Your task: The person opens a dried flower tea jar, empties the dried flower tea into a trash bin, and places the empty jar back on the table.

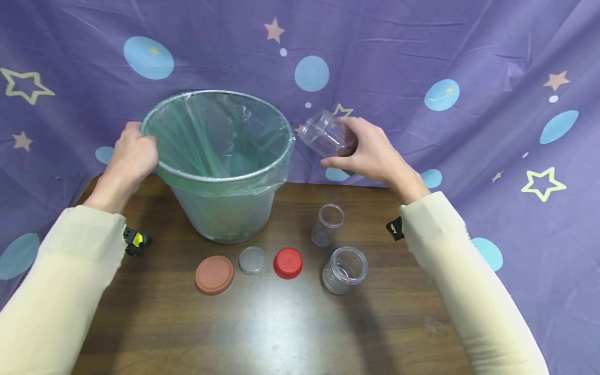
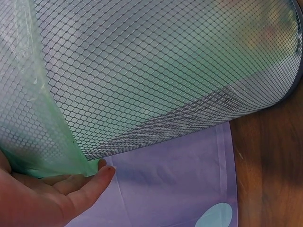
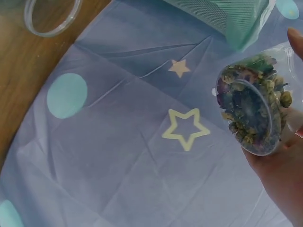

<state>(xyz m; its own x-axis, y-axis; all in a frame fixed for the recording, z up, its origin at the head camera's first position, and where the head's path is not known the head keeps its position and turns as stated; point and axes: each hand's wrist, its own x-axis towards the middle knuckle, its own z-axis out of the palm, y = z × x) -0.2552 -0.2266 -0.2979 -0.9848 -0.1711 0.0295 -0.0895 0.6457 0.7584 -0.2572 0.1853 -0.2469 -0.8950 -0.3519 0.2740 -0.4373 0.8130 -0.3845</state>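
Observation:
A mesh wastebasket [image 1: 220, 208] with a green plastic liner [image 1: 187, 140] over its rim stands at the back of the table. My left hand [image 1: 133, 153] grips the rim on its left side; in the left wrist view the fingers [image 2: 90, 187] lie under the liner's folded edge. My right hand [image 1: 370, 151] holds a clear jar [image 1: 323, 133] in the air, right of the wastebasket. The jar is tilted, its mouth toward the wastebasket. Dried flowers [image 3: 246, 106] lie at the jar's bottom end in the right wrist view.
On the wooden table [image 1: 211, 333] stand a narrow clear jar [image 1: 322, 234] and a wider one [image 1: 337, 278]. A terracotta lid [image 1: 214, 275], a grey lid [image 1: 252, 260] and a red lid [image 1: 288, 263] lie in front of the wastebasket. A purple patterned curtain [image 1: 375, 41] hangs behind.

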